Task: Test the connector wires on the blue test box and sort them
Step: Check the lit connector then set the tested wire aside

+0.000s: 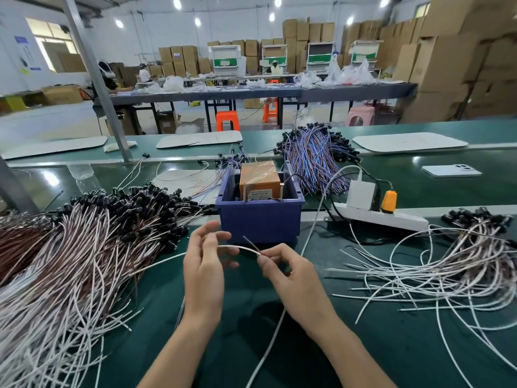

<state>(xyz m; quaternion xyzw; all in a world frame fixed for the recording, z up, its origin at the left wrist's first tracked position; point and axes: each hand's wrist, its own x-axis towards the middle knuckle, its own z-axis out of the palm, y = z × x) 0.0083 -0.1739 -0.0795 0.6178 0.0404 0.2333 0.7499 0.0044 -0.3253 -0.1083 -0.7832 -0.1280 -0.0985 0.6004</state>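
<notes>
both hands low in centre frame: left hand [205, 264] holds the white connector wire [240, 249] in loosely bent fingers, right hand [291, 275] pinches it near the bare tip. blue test box [260, 219] sits just behind them on the green worktop [321, 345]. thick wire pile [92, 242] at left, looser pile [447, 264] at right.

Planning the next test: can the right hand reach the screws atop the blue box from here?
Probably yes. The right hand, pinching a white wire, sits just in front of the blue box; nothing lies between it and the screws.
</notes>
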